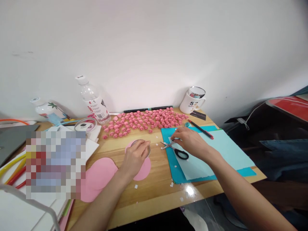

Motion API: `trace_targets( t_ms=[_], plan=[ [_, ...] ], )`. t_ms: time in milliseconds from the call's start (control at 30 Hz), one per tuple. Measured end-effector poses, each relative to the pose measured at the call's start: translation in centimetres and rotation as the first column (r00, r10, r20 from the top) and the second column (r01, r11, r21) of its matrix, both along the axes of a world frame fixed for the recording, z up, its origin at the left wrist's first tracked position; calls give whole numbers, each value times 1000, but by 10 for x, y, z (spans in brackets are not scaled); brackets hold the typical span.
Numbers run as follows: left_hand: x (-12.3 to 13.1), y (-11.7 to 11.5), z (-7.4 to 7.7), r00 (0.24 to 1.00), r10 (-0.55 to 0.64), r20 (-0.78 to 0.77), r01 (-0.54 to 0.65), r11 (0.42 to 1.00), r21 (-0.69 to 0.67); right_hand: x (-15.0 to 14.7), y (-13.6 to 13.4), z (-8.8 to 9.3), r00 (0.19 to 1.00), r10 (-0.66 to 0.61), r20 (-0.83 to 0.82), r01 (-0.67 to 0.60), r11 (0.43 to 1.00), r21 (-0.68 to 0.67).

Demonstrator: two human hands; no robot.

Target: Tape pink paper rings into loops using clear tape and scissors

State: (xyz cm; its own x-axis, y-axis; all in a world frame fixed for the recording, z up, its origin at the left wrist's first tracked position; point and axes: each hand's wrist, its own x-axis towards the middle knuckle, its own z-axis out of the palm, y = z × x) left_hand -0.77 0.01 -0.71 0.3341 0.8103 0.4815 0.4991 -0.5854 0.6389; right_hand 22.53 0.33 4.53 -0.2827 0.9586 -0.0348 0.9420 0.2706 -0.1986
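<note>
The head camera looks down on both forearms reaching in over a wooden tabletop [154, 213] from its near edge. The left forearm slants up and to the right, and the left hand [137, 153] is turned palm down, its back to the camera. Its fingers are bent and close together, pointing away from the body and rightward, over a round, dark-rimmed object [148, 152] that the hand mostly covers. This object sits on pink paper [128, 149]; another pink paper circle [143, 170] shows just below it. Whether the left fingers grip the rim or only rest on it, I cannot tell.

The right forearm comes in from the lower right, slanting up to the left. The right hand [189, 138] is also palm down, wrist slightly bent, fingers curled downward with little gap between them. The fingertips are at the upper black loop of the scissors [170, 146]; whether they have a firm hold is hidden. The scissors lie over the blue sheets, the second loop free toward the body, the blades pointing left and slightly parted, tips past the sheets' left edge. Beneath the right hand and wrist is a pale blue sheet [199, 166] atop a darker blue one [175, 175]. Rolled pink paper pieces [144, 120] spread beyond both hands.
</note>
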Motion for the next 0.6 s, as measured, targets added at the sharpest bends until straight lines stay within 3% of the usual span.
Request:
trace_targets(
  t_ms=[133,200,267,433,600],
  plan=[
    [3,0,9,966,84,245,-9,956,-292,-14,10,-15,988,-97,-118,85,991,-102],
    [4,1,13,907,183,378,38,862,-506,-18,12,-23,981,-114,-155,93,986,-136],
    [4,4,15,831,265,490,113,781,-615,-18,14,-29,976,-132,-175,108,984,-141],
    [3,6,14,711,349,611,195,737,-648,-17,14,-38,971,-175,-163,155,979,-131],
    [4,4,18,732,349,586,154,752,-641,-20,14,-37,974,-181,-138,159,975,-155]
  ],
)
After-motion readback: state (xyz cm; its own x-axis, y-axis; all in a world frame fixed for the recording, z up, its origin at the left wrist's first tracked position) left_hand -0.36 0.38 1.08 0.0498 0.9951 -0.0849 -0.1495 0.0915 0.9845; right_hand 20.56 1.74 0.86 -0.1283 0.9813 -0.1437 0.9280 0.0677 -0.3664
